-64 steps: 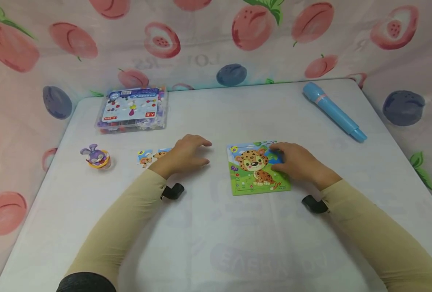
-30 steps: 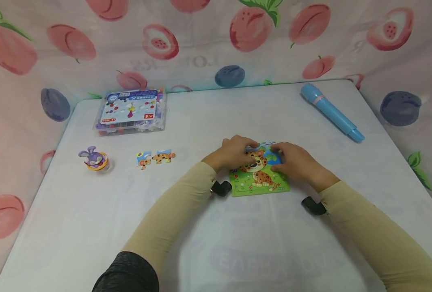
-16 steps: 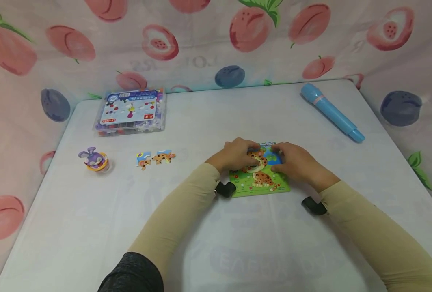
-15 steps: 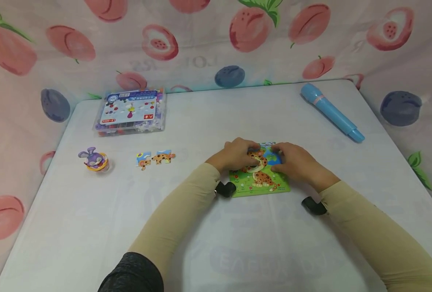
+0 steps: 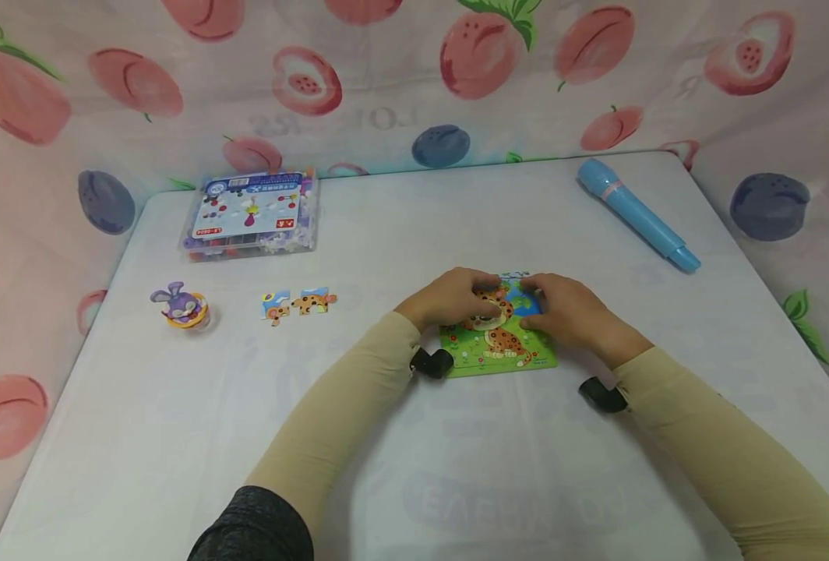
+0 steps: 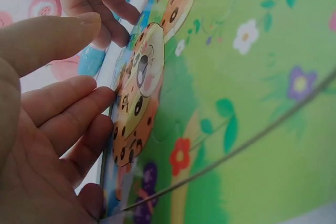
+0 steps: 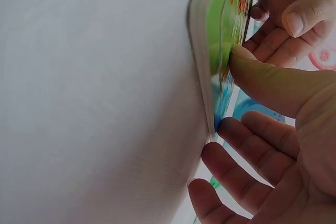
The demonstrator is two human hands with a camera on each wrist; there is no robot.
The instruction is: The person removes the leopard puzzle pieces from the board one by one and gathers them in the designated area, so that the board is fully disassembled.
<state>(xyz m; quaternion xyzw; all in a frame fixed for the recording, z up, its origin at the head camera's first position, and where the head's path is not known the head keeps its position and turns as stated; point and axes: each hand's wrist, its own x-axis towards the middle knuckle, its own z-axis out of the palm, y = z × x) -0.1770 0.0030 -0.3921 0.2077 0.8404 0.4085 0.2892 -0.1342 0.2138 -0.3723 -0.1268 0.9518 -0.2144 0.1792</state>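
A square jigsaw puzzle (image 5: 502, 362) with a cartoon leopard on green grass lies flat on the white table. My left hand (image 5: 451, 298) reaches over its upper left part, hiding that corner. In the left wrist view, the left fingertips (image 6: 105, 98) touch the puzzle while the thumb is raised off it. From the other side, my right hand (image 5: 570, 312) rests at the upper right corner. The right wrist view shows its thumb (image 7: 278, 82) on the picture face and its fingers loosely spread by the edge. Two small puzzle pieces (image 5: 313, 301) lie apart, left of the puzzle.
At the back left stands a clear plastic box (image 5: 249, 214) of colourful parts. A purple rabbit figure (image 5: 181, 305) in a small cup sits at the left. Toward the back right lies a blue toy microphone (image 5: 639, 215). A fruit-patterned cloth (image 5: 379, 78) hangs behind the table.
My left hand has moved right, from beside the loose pieces onto the puzzle, uncovering those pieces. Over the last half second it barely shifts. The right hand has stayed at the puzzle's corner.
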